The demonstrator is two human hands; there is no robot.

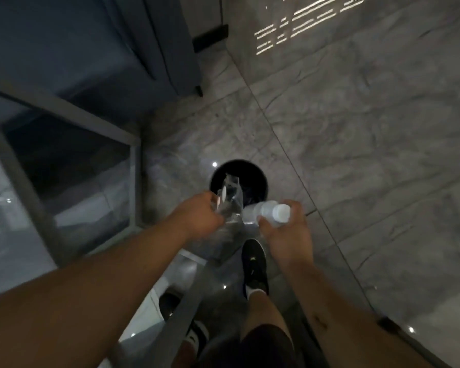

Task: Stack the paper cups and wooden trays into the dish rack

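Clear plastic wrapping (230, 205), crinkled and see-through, is pinched in the left hand (201, 215) just left of the frame's centre, its upper end reaching over the mouth of a round black bin (260, 179). The bin stands on a grey marbled floor (369, 128) at mid-frame, dark inside. The right hand (287, 232), just right of centre, is closed around a white plastic bottle (268, 212) that lies nearly level, its white cap (282, 213) pointing to the right and its body pointing left toward the wrapping. The two hands are near each other but not touching, both held in front of the bin. Below them, at lower centre, a black shoe (254, 264) with a white sock stands on the glossy floor. A metal-framed glass panel (64, 166) fills the left side, and a dark cabinet (168, 46) sits at upper left. No paper cups, wooden trays or dish rack appear anywhere in the view.
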